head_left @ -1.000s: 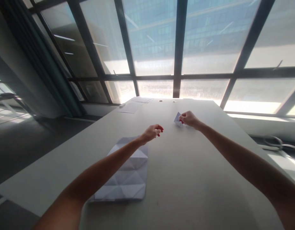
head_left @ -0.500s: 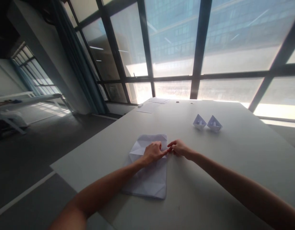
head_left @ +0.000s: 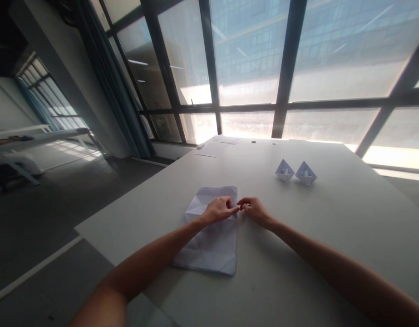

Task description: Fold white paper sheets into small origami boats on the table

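Together, a person's two bare hands sit close at the right edge of a creased white paper (head_left: 212, 252) on a pale table (head_left: 298, 218), before tall windows (head_left: 250, 50). The paper lies in the near middle of the scene, directly beneath the left hand (head_left: 216, 210), which rests across its far half with fingers bent and thumb stretched toward the right edge; whether that hand grips any of the sheet cannot be told. The right hand (head_left: 255, 211) is just right of the same edge, fingers curled in beside the left thumb, and it is unclear whether they pinch the paper or only touch it. The paper spreads left and near from the right hand. Farther off, to the right of both hands, stand two small folded paper shapes (head_left: 306, 174), side by side. Flat papers (head_left: 228, 140) lie at the table's far left.
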{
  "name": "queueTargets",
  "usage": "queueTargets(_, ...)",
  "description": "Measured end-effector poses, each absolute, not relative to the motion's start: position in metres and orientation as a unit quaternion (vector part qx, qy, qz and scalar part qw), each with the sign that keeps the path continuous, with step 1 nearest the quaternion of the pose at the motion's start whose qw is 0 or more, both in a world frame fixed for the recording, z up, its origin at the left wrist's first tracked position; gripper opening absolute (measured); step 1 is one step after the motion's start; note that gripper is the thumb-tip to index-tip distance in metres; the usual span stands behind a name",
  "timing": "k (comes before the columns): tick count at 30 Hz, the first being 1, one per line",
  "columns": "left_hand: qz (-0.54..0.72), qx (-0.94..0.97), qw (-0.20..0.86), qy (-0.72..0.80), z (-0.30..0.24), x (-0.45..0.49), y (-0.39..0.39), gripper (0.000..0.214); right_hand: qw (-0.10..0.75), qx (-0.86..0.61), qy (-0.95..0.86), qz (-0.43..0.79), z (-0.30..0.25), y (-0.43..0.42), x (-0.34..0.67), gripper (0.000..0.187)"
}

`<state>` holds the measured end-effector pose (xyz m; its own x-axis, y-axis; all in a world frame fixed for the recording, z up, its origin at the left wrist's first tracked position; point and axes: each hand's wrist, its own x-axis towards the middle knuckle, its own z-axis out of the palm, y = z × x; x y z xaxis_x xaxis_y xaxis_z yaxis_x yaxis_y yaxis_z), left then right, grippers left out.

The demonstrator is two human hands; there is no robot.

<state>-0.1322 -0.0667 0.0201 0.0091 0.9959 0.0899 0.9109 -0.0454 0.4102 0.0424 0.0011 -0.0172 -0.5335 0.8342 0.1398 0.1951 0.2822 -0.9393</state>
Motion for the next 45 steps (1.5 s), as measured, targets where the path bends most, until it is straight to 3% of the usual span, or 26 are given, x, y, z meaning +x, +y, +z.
queueTargets(7,0.192,0.677,0.138,0.697,0.016,-0.138,-0.063,0.018,0.382,-0.353,-0.732,0.44,-0.001,-0.01,0.042,0.03)
queueTargets(11,0.233,0.672,0.152,0.686,0.015,-0.139,-0.064,0.024,0.314,-0.311,-0.76,0.476,0.002,-0.014,0.038,0.045)
queueTargets(15,0.295,0.641,0.195,0.681,0.015,-0.138,-0.066,0.022,0.264,-0.241,-0.8,0.482,-0.005,-0.015,0.034,0.041)
queueTargets(19,0.359,0.63,0.195,0.66,0.021,-0.133,-0.068,0.021,0.274,-0.29,-0.793,0.461,-0.01,-0.017,0.03,0.032)
queueTargets(24,0.473,0.641,0.039,0.603,0.054,-0.128,-0.081,0.017,0.366,-0.338,-0.69,0.525,0.002,-0.019,0.033,0.03)
queueTargets(29,0.515,0.616,-0.081,0.59,0.068,-0.131,-0.084,0.019,0.394,-0.389,-0.602,0.575,0.022,-0.008,0.055,0.032)
queueTargets(32,0.467,0.643,-0.08,0.601,0.042,-0.132,-0.075,0.026,0.408,-0.424,-0.594,0.549,0.026,0.0,0.079,0.035)
queueTargets(38,0.213,0.758,0.006,0.616,-0.01,-0.139,-0.068,0.053,0.422,-0.511,-0.605,0.441,0.009,0.011,0.172,0.036)
queueTargets(45,0.068,0.848,0.079,0.52,0.031,-0.158,-0.061,0.065,0.417,-0.57,-0.597,0.381,-0.009,0.006,0.272,0.036)
